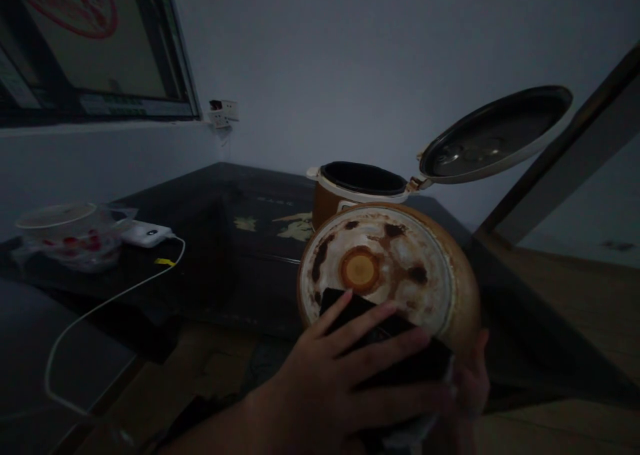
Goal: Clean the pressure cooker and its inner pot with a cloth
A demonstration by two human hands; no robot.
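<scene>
A bronze-coloured inner pot [450,268] of a rice cooker is tipped up, its stained, pale underside facing me. My left hand [345,368] spreads its fingers over a black rectangular piece [370,315] with a pale edge, pressing it against the lower part of that underside. What this piece is, I cannot make out. At the pot's lower right rim, my right hand [475,381] supports it, mostly hidden behind the pot and the black piece. Just behind stands the brown and white rice cooker [327,205], its lid [500,138] swung up to the right.
The black table [240,241] reaches to the wall. On its left are a clear plastic tub [70,235] with red bits, a white power bank [147,233] and its white cable [115,291] hanging past the edge. Wall sockets [223,113] sit by the corner.
</scene>
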